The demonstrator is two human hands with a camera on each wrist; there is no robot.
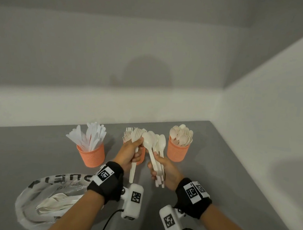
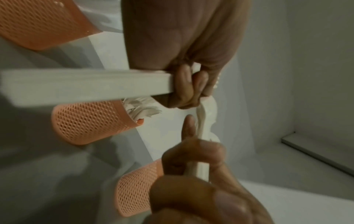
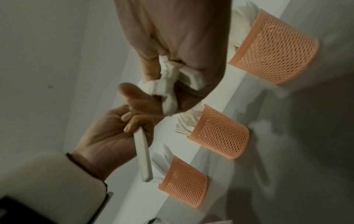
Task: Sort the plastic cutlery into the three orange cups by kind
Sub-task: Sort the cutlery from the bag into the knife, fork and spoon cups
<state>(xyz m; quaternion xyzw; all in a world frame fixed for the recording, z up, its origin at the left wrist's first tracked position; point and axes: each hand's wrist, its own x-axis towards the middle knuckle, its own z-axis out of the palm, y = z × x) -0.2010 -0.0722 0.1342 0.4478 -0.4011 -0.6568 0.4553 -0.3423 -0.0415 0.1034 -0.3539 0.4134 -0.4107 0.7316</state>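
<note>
left hand [image 1: 128, 154] grips smooth white forks [image 1: 136, 134]; right hand [image 1: 166, 169] clutches spoons [image 1: 155, 144] near mesh cups [image 1: 177, 151].

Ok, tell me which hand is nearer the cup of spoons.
Right. The right hand, gripping a bunch of spoons, is just left of and in front of the cup of spoons. The left hand, holding forks, is farther left, before the middle cup.
</note>
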